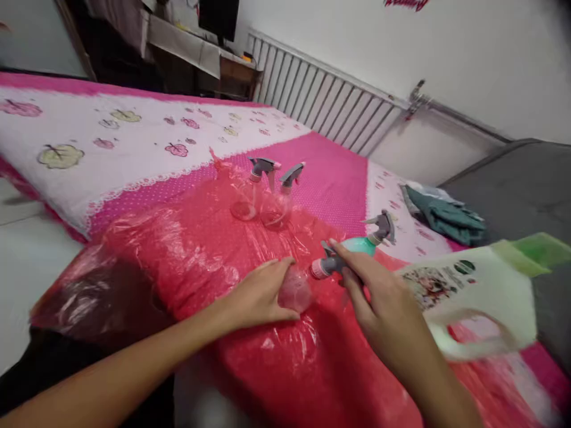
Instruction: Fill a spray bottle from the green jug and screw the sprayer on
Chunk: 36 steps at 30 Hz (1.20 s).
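Observation:
My left hand [263, 294] is curled around a clear spray bottle [297, 291], which lies tilted with its neck toward the right. In my right hand [375, 285] is a grey trigger spray head [329, 264] with a pink collar. The collar sits right at the bottle's neck; I cannot tell whether the two are joined. Partly hidden behind my right hand is a teal spray bottle [360, 245] with a grey trigger. Two clear spray bottles, one on the left [244, 199] and one on the right [276, 209], stand upright farther back, grey triggers on top.
Red plastic sheeting [187, 249] covers the near part of the bed [330, 160]. A large pale green jug [486, 285] is at the right, beside my right forearm. Folded dark green cloth [450, 217] lies behind it. A metal rail [321, 89] runs along the wall.

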Motion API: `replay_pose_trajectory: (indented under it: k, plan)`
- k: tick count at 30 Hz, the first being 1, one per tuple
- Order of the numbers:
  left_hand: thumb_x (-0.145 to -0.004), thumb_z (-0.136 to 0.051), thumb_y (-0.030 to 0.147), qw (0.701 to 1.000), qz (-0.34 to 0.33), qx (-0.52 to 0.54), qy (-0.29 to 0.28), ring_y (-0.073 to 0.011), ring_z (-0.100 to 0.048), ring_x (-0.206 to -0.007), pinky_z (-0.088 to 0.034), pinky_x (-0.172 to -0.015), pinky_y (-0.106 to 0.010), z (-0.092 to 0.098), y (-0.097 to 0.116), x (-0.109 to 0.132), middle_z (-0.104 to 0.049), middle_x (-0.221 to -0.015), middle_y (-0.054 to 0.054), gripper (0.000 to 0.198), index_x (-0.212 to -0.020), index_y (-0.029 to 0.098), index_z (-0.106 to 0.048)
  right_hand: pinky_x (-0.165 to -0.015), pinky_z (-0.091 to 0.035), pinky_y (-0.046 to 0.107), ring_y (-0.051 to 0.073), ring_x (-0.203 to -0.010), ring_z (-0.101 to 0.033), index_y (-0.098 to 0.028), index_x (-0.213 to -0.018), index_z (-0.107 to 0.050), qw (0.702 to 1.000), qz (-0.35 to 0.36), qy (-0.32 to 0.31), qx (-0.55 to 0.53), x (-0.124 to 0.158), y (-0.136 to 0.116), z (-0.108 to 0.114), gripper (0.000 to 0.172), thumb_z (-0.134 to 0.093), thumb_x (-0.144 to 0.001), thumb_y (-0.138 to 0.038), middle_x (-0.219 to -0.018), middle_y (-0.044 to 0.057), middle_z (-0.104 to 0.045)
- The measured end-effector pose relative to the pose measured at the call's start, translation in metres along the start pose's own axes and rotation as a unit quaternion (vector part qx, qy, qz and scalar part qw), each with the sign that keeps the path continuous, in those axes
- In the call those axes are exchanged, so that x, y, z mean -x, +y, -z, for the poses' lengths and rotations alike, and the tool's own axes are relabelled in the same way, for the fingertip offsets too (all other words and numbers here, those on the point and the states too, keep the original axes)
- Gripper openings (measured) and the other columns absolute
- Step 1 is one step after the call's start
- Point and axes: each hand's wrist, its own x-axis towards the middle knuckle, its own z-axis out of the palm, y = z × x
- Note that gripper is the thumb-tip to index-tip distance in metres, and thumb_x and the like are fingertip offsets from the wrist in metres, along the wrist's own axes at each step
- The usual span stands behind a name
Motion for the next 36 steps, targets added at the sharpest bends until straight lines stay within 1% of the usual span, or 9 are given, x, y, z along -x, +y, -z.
replay_pose_trajectory:
  k: [5, 12, 16, 19, 21, 24, 29, 32, 36]
  plan:
    - [-0.078, -0.094, 0.042, 1.000, -0.007, 0.007, 0.001, -0.0450, -0.064, -0.138, -0.053, -0.115, -0.059, -0.001, -0.002, 0.000, -0.065, -0.150, -0.023, 0.093, -0.154, 0.016, -0.047, -0.087, -0.056, 0.035, 0.018, -0.104, -0.077, -0.021, -0.146, -0.065, 0.999, 0.028, -0.034, -0.005, -0.006, -0.008, 0.009, 0.045, -0.042, -0.108, -0.015, -0.117, 0.001, -0.080]
    - [-0.077, -0.094, 0.043, 1.000, -0.010, -0.019, 0.006, -0.0461, -0.062, -0.141, -0.051, -0.119, -0.060, -0.003, -0.001, 0.002, -0.064, -0.152, -0.025, 0.090, -0.150, 0.012, -0.051, -0.075, -0.059, 0.045, 0.028, -0.094, -0.080, -0.017, -0.146, -0.065, 0.996, 0.042, 0.006, 0.078, 0.003, -0.011, -0.001, 0.048, -0.040, -0.106, -0.016, -0.116, 0.007, -0.081]
    - [-0.078, -0.091, 0.045, 0.999, -0.007, -0.045, 0.021, -0.0481, -0.064, -0.138, -0.052, -0.116, -0.065, -0.006, 0.002, 0.002, -0.068, -0.146, -0.023, 0.086, -0.148, 0.014, -0.052, -0.068, -0.058, 0.052, 0.037, -0.089, -0.079, -0.011, -0.153, -0.059, 0.986, -0.051, 0.063, 0.148, 0.015, -0.024, -0.022, 0.057, -0.029, -0.106, -0.021, -0.117, 0.018, -0.081]
    - [-0.078, -0.091, 0.046, 0.998, -0.015, -0.056, 0.025, -0.0487, -0.064, -0.139, -0.051, -0.117, -0.066, -0.007, 0.002, 0.001, -0.068, -0.147, -0.025, 0.089, -0.150, 0.014, -0.050, -0.081, -0.061, 0.061, 0.038, -0.096, -0.079, -0.008, -0.157, -0.055, 0.991, -0.082, 0.047, 0.090, 0.016, -0.029, -0.024, 0.061, -0.026, -0.105, -0.025, -0.124, 0.021, -0.079]
    - [-0.078, -0.092, 0.045, 0.998, -0.026, -0.054, 0.025, -0.0480, -0.065, -0.138, -0.051, -0.117, -0.066, -0.007, 0.002, 0.001, -0.068, -0.147, -0.024, 0.090, -0.151, 0.014, -0.049, -0.096, -0.060, 0.066, 0.039, -0.114, -0.077, -0.013, -0.152, -0.062, 0.998, -0.062, 0.019, 0.028, 0.012, -0.025, -0.015, 0.058, -0.033, -0.107, -0.036, -0.136, 0.019, -0.076]
    - [-0.078, -0.093, 0.045, 0.998, -0.035, -0.044, 0.030, -0.0474, -0.066, -0.137, -0.052, -0.116, -0.066, -0.007, 0.000, 0.002, -0.069, -0.145, -0.023, 0.088, -0.150, 0.015, -0.050, -0.116, -0.051, 0.067, 0.040, -0.148, -0.058, -0.023, -0.145, -0.070, 0.997, -0.060, -0.017, -0.053, 0.003, -0.011, 0.006, 0.055, -0.051, -0.105, -0.056, -0.162, 0.014, -0.061]
    - [-0.076, -0.096, 0.046, 0.998, -0.040, -0.039, 0.020, -0.0483, -0.064, -0.139, -0.049, -0.119, -0.068, -0.009, -0.003, 0.002, -0.068, -0.148, -0.024, 0.095, -0.153, 0.015, -0.050, -0.124, -0.042, 0.065, 0.031, -0.146, -0.059, -0.038, -0.108, -0.081, 0.978, -0.074, -0.054, -0.186, -0.008, 0.012, 0.015, 0.032, -0.055, -0.106, -0.057, -0.140, 0.004, -0.074]
    - [-0.076, -0.095, 0.045, 0.998, -0.040, -0.040, 0.020, -0.0492, -0.061, -0.144, -0.047, -0.121, -0.070, -0.010, -0.006, 0.002, -0.066, -0.152, -0.024, 0.095, -0.155, 0.016, -0.050, -0.127, -0.037, 0.066, 0.029, -0.149, -0.057, -0.047, -0.116, -0.080, 0.971, -0.068, -0.053, -0.222, -0.009, 0.023, 0.014, 0.028, -0.054, -0.108, -0.050, -0.146, -0.001, -0.071]
    - [-0.075, -0.096, 0.046, 0.998, -0.030, -0.052, 0.011, -0.0495, -0.060, -0.144, -0.049, -0.120, -0.069, -0.008, -0.004, 0.000, -0.064, -0.154, -0.025, 0.098, -0.155, 0.015, -0.049, -0.129, -0.037, 0.065, 0.027, -0.161, -0.042, -0.059, -0.144, -0.063, 0.980, -0.003, -0.113, -0.164, -0.006, 0.036, 0.019, 0.042, -0.049, -0.111, -0.038, -0.172, -0.006, -0.046]
